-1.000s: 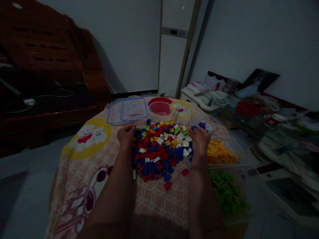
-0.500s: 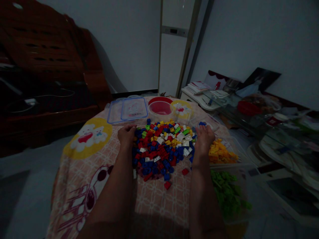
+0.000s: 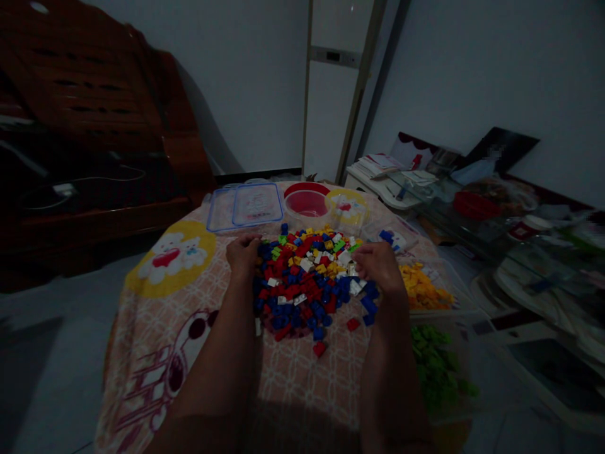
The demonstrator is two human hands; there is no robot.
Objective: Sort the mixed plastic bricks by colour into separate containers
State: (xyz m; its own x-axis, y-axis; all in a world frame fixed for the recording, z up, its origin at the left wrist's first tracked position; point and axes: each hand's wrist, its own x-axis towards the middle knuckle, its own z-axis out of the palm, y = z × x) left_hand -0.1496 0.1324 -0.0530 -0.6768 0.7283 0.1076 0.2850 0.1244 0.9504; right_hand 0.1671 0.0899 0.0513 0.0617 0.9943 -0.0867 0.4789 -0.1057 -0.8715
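A heap of small toy building bricks (image 3: 302, 284) in red, blue, white, yellow and green covers the middle of the cloth. At its left edge, my left hand (image 3: 242, 254) has its fingers bent together; anything between them is hidden. Over the right side of the heap, my right hand (image 3: 382, 266) hovers with bent, slightly parted fingers near some white bricks (image 3: 356, 287), and nothing shows in its grasp. Beyond it stands a clear box with blue bricks (image 3: 386, 236). Yellow bricks (image 3: 420, 287) and green bricks (image 3: 439, 362) fill clear boxes beside my right forearm.
At the table's far side are a blue-rimmed clear lid (image 3: 246, 207) and a red round tub (image 3: 307, 200). Two loose red bricks (image 3: 319, 349) lie nearer me on the patterned tablecloth (image 3: 302, 384). To the right is a cluttered glass table (image 3: 439, 205); a wooden bench (image 3: 94, 126) stands left.
My right hand has moved left and slightly nearer, from beside the box of blue bricks to the heap. My left hand stays at the heap's left edge. The view has shifted slightly.
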